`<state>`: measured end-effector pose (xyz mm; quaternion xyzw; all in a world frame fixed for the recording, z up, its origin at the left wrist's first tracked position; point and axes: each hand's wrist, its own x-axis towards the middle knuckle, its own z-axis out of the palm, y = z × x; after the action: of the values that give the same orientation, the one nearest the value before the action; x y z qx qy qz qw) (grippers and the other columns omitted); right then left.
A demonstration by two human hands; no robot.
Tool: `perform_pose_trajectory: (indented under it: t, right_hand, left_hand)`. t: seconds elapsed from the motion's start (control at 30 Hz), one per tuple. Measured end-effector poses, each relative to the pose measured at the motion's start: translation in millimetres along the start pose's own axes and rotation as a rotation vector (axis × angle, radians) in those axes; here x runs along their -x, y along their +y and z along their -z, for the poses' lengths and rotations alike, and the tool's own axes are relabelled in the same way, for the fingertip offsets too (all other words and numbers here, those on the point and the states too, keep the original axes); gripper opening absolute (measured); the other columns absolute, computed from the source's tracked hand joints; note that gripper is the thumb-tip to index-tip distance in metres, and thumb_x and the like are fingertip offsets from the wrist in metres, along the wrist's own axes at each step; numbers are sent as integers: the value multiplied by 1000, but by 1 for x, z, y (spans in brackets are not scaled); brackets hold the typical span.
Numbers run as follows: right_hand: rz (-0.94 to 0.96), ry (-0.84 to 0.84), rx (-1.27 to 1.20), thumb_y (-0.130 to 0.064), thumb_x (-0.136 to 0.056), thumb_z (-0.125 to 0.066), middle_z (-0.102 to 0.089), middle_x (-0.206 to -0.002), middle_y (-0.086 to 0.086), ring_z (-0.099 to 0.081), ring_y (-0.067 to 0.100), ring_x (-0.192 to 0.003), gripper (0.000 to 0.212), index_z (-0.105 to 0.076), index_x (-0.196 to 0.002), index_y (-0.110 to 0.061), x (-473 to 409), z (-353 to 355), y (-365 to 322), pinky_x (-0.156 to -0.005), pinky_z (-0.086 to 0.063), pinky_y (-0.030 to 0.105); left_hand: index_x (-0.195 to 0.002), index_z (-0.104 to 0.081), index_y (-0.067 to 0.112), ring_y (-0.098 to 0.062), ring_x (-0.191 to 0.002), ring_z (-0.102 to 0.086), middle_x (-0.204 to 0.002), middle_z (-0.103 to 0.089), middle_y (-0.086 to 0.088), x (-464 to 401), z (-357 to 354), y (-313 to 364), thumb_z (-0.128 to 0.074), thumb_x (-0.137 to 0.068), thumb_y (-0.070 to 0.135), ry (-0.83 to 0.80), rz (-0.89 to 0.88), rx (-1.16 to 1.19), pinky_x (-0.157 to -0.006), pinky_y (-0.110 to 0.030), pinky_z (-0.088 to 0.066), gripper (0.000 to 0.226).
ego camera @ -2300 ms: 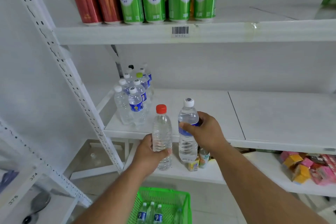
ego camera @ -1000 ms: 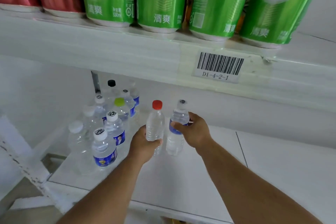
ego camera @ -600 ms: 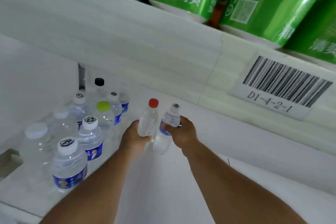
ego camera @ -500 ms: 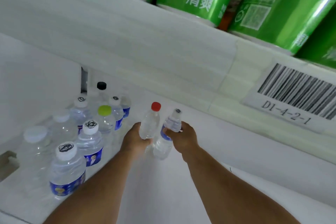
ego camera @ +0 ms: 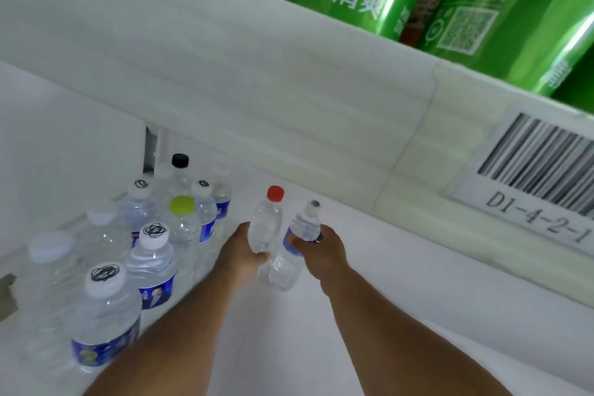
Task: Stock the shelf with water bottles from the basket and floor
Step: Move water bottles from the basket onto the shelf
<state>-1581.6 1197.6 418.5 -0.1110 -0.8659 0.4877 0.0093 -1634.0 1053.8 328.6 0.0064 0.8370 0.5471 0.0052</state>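
While about ten stocked bottles (ego camera: 151, 254) stand at lower left of the shelf (ego camera: 401, 315), the left hand (ego camera: 239, 255) grips a red-capped bottle (ego camera: 266, 225) and the right hand (ego camera: 321, 251) a blue-labelled bottle (ego camera: 294, 247) at frame centre, both apparently not yet set down; the basket is out of view.

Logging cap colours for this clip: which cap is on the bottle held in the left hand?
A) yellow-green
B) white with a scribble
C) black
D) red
D: the left hand grips the clear bottle topped by a red cap.
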Motion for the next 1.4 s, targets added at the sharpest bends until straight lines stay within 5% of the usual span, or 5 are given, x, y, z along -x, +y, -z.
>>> perform_pose_trajectory:
  t: [0.17, 0.37, 0.47, 0.9, 1.4]
  right_hand:
    - [-23, 116, -11, -23, -86, -75, -61, -80, -7, -57, 13, -77, 12, -64, -86, -22, 10, -2, 10, -64, -42, 18]
    - [-178, 91, 150, -41, -92, -66, -43, -152, 9, -47, 27, -135, 79, -28, -154, -9, 59, -7, 6, -89, -39, 24]
    - [-188, 76, 207, -43, -96, -59, -42, -154, 8, -45, 27, -138, 73, -29, -154, -11, 95, -14, 3, -103, -38, 29]
    - [-43, -43, 809, -53, -96, -48, -41, -151, 6, -35, 27, -140, 69, -33, -150, -12, 271, -54, -16, -111, -36, 40]
    - [37, -74, 783, -51, -93, -53, -47, -144, 8, -41, 30, -135, 63, -41, -141, -12, 388, -78, 3, -108, -40, 43]
  left_hand:
    - [-154, -19, 16, -24, -139, -39, -156, -34, -5, 14, 5, 4, -78, -77, 28, -9, 66, -27, -106, -39, -44, 98]
    - [-149, -33, 16, -24, -132, -48, -146, -48, -6, 71, 22, 16, -71, -83, 24, -39, 76, -88, -104, -32, -43, 77]
    - [-139, -44, 26, -20, -122, -57, -134, -58, 1, 101, 37, 12, -64, -77, 39, -139, 31, -213, -100, -34, -48, 67]
    - [-156, -15, 29, -21, -148, -21, -164, -9, 5, 251, 139, 58, -51, -94, 29, -475, -352, -967, -114, -41, -29, 72]
    - [-153, -24, 30, -23, -140, -35, -160, -24, 7, 367, 176, 22, -51, -89, 30, -455, -227, -1037, -112, -39, -34, 69]
